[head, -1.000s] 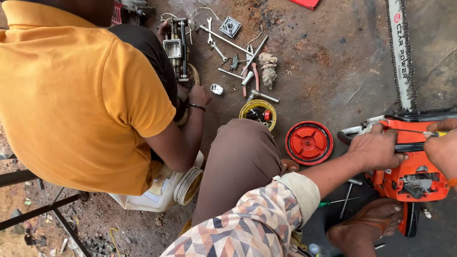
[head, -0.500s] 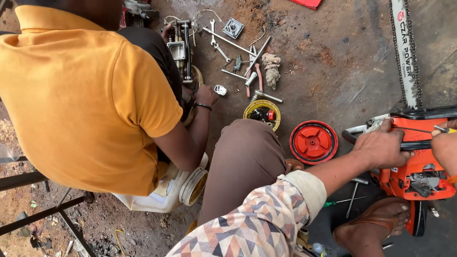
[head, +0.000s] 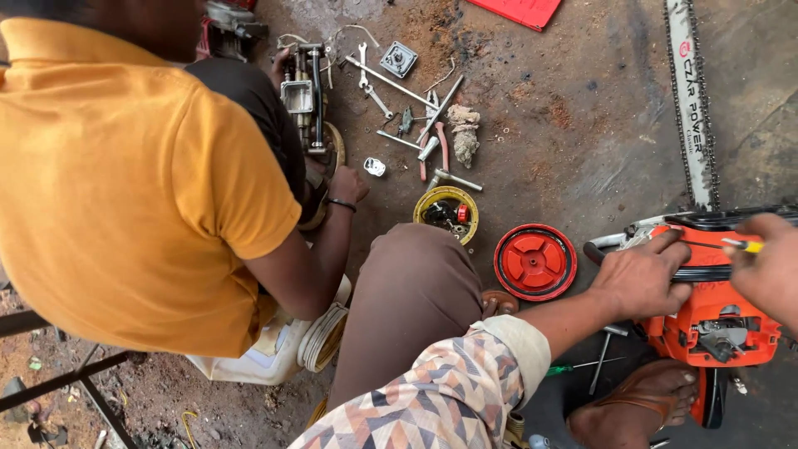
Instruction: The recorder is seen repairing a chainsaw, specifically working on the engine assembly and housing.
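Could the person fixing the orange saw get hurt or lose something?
Maybe. The left hand presses on the orange chainsaw while its toothed chain bar lies bare, so a slip might cut. A sandalled foot sits right under the saw. Loose tools scattered on the dirty floor could get lost.
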